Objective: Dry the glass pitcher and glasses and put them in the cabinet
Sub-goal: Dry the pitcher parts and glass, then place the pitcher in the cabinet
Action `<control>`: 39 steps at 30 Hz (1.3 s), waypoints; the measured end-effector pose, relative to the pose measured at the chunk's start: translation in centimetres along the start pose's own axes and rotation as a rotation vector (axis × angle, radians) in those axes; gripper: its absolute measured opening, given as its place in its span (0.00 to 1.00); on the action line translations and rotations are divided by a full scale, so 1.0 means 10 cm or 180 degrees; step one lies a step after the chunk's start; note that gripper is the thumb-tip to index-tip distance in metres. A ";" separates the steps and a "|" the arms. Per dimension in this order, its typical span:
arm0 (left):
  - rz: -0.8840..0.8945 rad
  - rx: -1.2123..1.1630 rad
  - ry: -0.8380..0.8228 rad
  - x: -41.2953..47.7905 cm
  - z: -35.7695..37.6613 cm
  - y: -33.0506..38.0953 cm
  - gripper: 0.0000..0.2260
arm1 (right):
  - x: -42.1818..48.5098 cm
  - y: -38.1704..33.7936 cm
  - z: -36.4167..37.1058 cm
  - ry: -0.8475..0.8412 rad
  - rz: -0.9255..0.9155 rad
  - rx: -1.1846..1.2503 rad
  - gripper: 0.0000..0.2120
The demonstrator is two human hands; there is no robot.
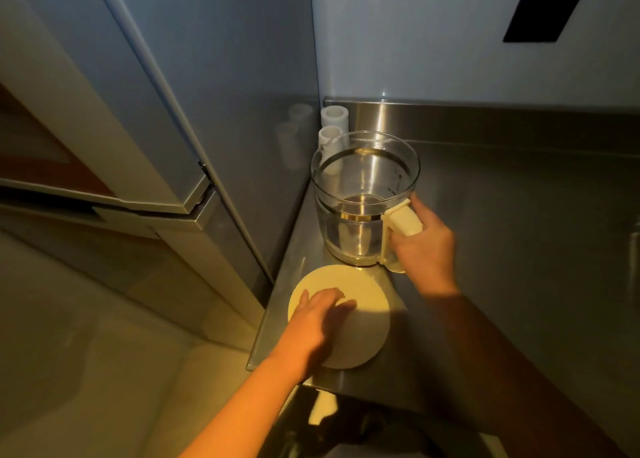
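Note:
A clear glass pitcher (363, 194) with a cream handle stands upright on the steel counter (519, 249), near its left edge. My right hand (424, 246) is closed around that handle. In front of the pitcher lies a round cream lid (367, 305), flat on the counter. My left hand (320, 313) rests on top of the lid with fingers on its raised centre knob. Behind the pitcher, in the corner, stand two frosted white glasses (334, 118), one partly hidden by the pitcher's rim.
A grey refrigerator (156, 93) fills the left side, its wall touching the counter's left edge. A steel backsplash (485, 118) runs along the back under a white wall. The counter's front edge (277, 371) drops to a beige floor.

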State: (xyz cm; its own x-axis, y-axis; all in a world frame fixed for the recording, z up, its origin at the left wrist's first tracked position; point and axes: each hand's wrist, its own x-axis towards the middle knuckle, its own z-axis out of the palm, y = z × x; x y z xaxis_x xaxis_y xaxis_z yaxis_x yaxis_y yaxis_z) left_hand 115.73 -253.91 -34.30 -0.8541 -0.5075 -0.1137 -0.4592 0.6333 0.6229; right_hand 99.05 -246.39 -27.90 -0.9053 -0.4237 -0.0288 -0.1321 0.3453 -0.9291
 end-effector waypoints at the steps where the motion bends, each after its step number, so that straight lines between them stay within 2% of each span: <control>1: -0.0215 -0.0237 -0.0120 0.02 0.01 0.04 0.13 | -0.02 -0.02 0.03 -0.0001 -0.0009 0.0004 0.29; 5: -0.0502 -0.0562 -0.0361 0.02 0.09 0.09 0.16 | -0.12 -0.06 0.14 -0.0035 -0.0055 -0.0063 0.30; 9: -0.0221 -0.0488 -0.0384 -0.02 0.11 0.03 0.17 | -0.24 -0.05 0.25 -0.0032 -0.0085 -0.0120 0.30; 16: -0.0115 -0.0614 -0.0409 -0.12 0.06 -0.04 0.16 | -0.41 -0.07 0.39 -0.0078 -0.0199 -0.0269 0.32; 18: 0.0000 -0.0340 -0.0468 -0.14 0.04 -0.11 0.19 | -0.45 -0.07 0.44 -0.0042 -0.0231 -0.0290 0.32; 20: 0.0473 0.0248 -0.0481 -0.18 0.04 -0.24 0.24 | -0.49 -0.08 0.47 -0.0025 -0.0239 -0.0275 0.31; 22: 0.1026 0.0823 -0.0534 -0.19 0.06 -0.39 0.26 | -0.53 -0.08 0.50 -0.0044 -0.0207 -0.0251 0.31; 24: 0.1155 0.0972 -0.0747 -0.22 0.01 -0.41 0.27 | -0.57 -0.09 0.52 -0.0051 -0.0178 -0.0233 0.31; 25: 0.1283 0.1063 -0.0627 -0.24 -0.01 -0.39 0.25 | -0.59 -0.09 0.52 -0.0045 -0.0180 -0.0235 0.31; 27: 0.1154 0.1088 -0.0732 -0.23 -0.02 -0.43 0.21 | -0.61 -0.09 0.53 -0.0008 -0.0181 -0.0255 0.31; 28: 0.1013 0.0970 -0.0810 -0.22 -0.01 -0.46 0.22 | -0.62 -0.08 0.54 0.0016 -0.0165 -0.0252 0.31; 30: 0.1181 0.0894 -0.0855 -0.24 -0.05 -0.46 0.24 | -0.63 -0.08 0.54 0.0067 -0.0113 -0.0218 0.30; 34: 0.1769 0.0868 -0.0483 -0.27 -0.01 -0.59 0.15 | -0.65 -0.05 0.57 0.0209 -0.0086 -0.0254 0.29; 39: 0.1938 0.0984 -0.0511 -0.28 0.04 -0.69 0.15 | -0.67 -0.01 0.58 0.0346 -0.0049 -0.0317 0.29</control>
State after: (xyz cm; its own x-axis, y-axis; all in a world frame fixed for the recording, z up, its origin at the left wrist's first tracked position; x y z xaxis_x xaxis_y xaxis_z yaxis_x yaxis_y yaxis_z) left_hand 121.19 -256.64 -38.58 -0.9960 0.0679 0.0578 0.0844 0.9267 0.3661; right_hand 107.52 -248.48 -29.76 -0.9406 -0.3381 0.0302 -0.1806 0.4232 -0.8879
